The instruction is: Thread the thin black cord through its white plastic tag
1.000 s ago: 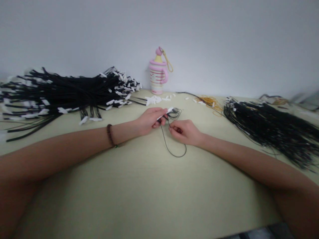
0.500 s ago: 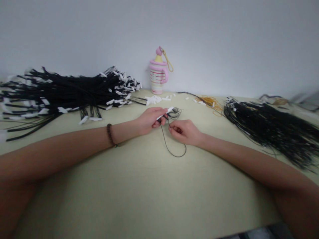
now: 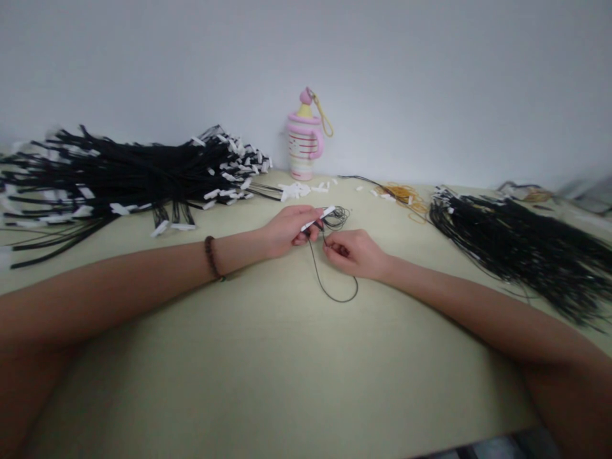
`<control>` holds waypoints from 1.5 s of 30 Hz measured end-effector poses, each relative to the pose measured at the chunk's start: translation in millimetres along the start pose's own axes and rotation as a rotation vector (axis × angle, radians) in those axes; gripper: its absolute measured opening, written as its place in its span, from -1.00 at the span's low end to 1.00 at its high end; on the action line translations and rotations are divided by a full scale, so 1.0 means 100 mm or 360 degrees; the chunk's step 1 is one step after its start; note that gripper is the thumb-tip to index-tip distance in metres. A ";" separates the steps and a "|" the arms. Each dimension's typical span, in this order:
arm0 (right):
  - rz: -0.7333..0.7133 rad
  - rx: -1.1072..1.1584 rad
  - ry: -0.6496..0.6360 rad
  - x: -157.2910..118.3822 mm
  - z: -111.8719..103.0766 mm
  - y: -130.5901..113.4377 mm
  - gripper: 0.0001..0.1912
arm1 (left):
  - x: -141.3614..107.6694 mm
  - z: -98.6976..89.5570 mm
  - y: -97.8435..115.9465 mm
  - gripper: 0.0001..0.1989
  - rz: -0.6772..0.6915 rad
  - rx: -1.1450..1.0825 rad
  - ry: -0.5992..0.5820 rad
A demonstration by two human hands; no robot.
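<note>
My left hand [image 3: 295,228] is closed around thin black cord near the table's middle. A narrow white strip [image 3: 327,211] sticks out past its fingertips. Just beyond the fingers lies a loose coil of the black cord [image 3: 337,218]. My right hand [image 3: 356,253] pinches the same kind of cord close to the left hand. Between the two hands a loop of cord [image 3: 335,299] hangs down toward me onto the table. The exact spot where the right fingertips grip is partly hidden.
To the left is a big heap of black cords with white ends [image 3: 157,169]. A pink and white cup-shaped bottle [image 3: 301,148] stands by the wall. White pieces [image 3: 295,191] and yellow rubber bands [image 3: 404,196] lie at the back. Another black cord bundle [image 3: 521,248] is at right.
Almost nothing differs. Both hands keep their grip and position, and the cord loop hangs as before; the view has shifted very slightly.
</note>
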State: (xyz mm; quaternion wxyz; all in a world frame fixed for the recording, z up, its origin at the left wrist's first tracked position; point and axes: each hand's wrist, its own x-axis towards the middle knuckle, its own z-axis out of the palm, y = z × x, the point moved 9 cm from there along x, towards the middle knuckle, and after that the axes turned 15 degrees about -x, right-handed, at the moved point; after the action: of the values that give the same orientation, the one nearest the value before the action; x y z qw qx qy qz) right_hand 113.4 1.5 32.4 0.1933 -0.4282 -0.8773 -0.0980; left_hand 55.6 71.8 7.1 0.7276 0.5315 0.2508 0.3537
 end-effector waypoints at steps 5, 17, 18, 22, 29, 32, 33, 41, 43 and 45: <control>-0.0012 -0.0014 -0.0002 0.00 -0.01 -0.02 -0.85 | 0.00 0.01 0.00 -0.79 0.0002 0.0000 -0.0006; -0.0026 -0.0036 -0.0014 0.01 -0.01 -0.03 -0.84 | 0.00 0.03 0.00 -0.78 0.0021 0.0033 -0.0038; -0.0025 -0.0039 -0.0016 0.01 -0.01 -0.03 -0.84 | 0.00 0.03 0.00 -0.78 0.0025 0.0037 -0.0037; -0.0028 -0.0044 -0.0020 0.01 -0.02 -0.04 -0.83 | -0.01 0.04 -0.01 -0.77 0.0023 0.0052 -0.0041; -0.0056 -0.0041 -0.0028 0.01 -0.01 -0.05 -0.83 | -0.02 0.07 0.00 -0.77 0.0029 0.0079 -0.0068; -0.0071 -0.0050 -0.0014 0.00 -0.01 -0.05 -0.83 | -0.02 0.06 -0.01 -0.77 0.0033 0.0101 -0.0070; -0.0077 -0.0051 -0.0011 0.00 -0.01 -0.05 -0.83 | -0.02 0.06 -0.01 -0.77 0.0035 0.0107 -0.0072; -0.0054 -0.0047 -0.0023 0.01 -0.01 -0.05 -0.85 | -0.01 0.05 -0.03 -0.77 0.0023 0.0148 -0.0083; -0.0045 -0.0052 -0.0027 0.01 -0.01 -0.05 -0.85 | -0.01 0.06 -0.03 -0.77 0.0026 0.0160 -0.0089; -0.0047 -0.0058 -0.0026 0.01 -0.01 -0.06 -0.84 | -0.01 0.06 -0.03 -0.76 0.0028 0.0178 -0.0099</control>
State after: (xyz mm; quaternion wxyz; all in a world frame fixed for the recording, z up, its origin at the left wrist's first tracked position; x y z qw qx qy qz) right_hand 108.5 -1.3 33.7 0.1767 -0.4196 -0.8831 -0.1133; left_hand 60.5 66.4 5.7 0.7011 0.5841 0.2429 0.3289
